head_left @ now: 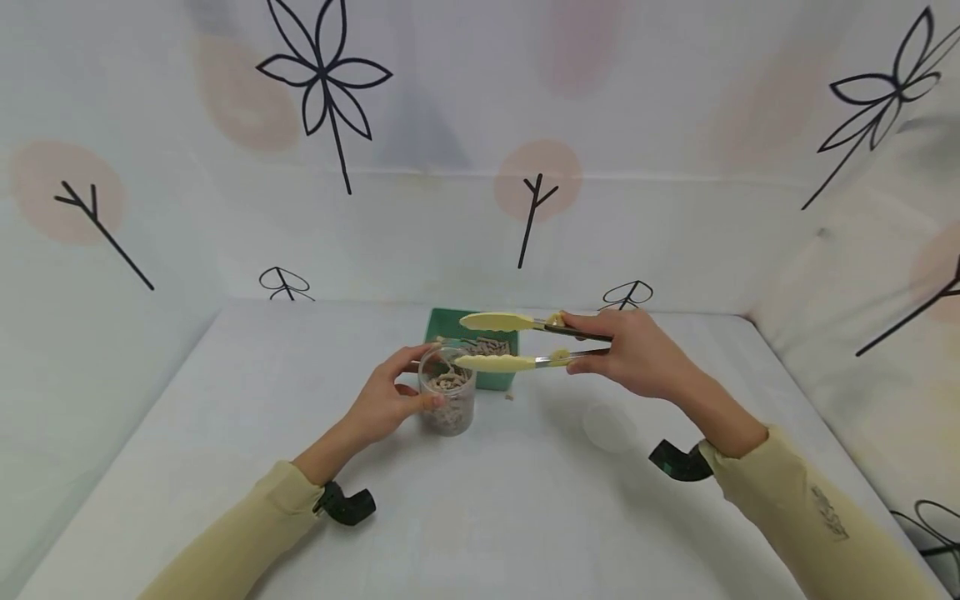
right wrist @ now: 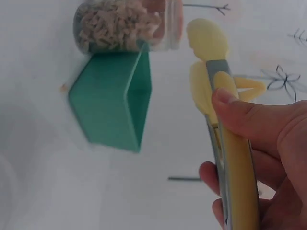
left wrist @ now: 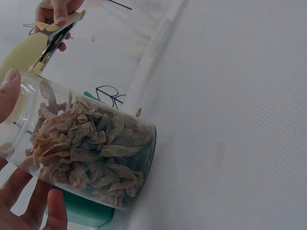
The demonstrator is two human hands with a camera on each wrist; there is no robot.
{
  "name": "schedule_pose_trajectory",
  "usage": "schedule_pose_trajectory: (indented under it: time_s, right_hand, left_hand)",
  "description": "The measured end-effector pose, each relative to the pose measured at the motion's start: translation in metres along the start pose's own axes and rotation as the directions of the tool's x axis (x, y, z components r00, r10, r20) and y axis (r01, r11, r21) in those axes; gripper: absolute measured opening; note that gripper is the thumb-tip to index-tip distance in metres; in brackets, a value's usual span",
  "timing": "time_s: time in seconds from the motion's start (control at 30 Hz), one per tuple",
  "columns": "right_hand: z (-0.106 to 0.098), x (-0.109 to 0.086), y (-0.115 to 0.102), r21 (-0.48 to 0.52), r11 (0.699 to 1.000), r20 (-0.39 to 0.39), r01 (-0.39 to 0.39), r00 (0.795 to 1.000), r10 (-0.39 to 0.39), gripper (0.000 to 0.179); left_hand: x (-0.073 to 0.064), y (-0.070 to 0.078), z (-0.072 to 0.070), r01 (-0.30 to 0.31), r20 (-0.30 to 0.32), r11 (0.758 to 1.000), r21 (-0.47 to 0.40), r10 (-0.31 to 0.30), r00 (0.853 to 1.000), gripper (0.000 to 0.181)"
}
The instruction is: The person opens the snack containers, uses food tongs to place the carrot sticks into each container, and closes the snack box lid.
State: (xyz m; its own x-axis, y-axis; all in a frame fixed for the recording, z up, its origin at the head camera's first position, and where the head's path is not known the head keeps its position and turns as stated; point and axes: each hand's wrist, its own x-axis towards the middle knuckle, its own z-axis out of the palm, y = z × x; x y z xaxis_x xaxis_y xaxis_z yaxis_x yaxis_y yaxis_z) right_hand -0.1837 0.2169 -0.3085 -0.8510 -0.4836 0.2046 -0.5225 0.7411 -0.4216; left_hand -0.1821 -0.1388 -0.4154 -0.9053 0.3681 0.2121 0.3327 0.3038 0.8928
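Observation:
My left hand (head_left: 386, 398) grips a clear jar (head_left: 450, 412) by its upper side, thumb in front and fingers behind. Brownish-grey dried strips (left wrist: 91, 139) fill much of the jar, as the left wrist view shows. My right hand (head_left: 637, 350) holds a pair of yellow-tipped metal tongs (right wrist: 235, 158) with thumb and fingers. The tongs' two tips stand apart, over the jar's mouth and the green box. Directly behind the jar is the green box (head_left: 495, 382), with more of the same strips (head_left: 491, 346) in it. No strip shows between the tips.
A round translucent lid (head_left: 609, 427) lies on the white table (head_left: 480, 517), right of the jar. One small loose strip (head_left: 510, 397) sits by the box's front corner. A patterned cloth wall (head_left: 420, 242) rises behind the table's far edge.

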Motion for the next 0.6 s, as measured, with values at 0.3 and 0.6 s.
schedule_pose_trajectory:
  time_s: [0.3, 0.6]
  right_hand:
    - [0.014, -0.048, 0.07, 0.004, 0.973, -0.144, -0.231, 0.963, 0.229, 0.077]
    - [0.033, -0.09, 0.131, 0.038, 0.894, -0.11, -0.445, 0.888, 0.447, 0.09]
  left_hand:
    - [0.0, -0.001, 0.001, -0.017, 0.001, 1.0, -0.006, 0.017, 1.0, 0.072]
    - [0.0, 0.002, 0.001, -0.005, -0.009, 1.0, -0.009, 0.005, 1.0, 0.072]
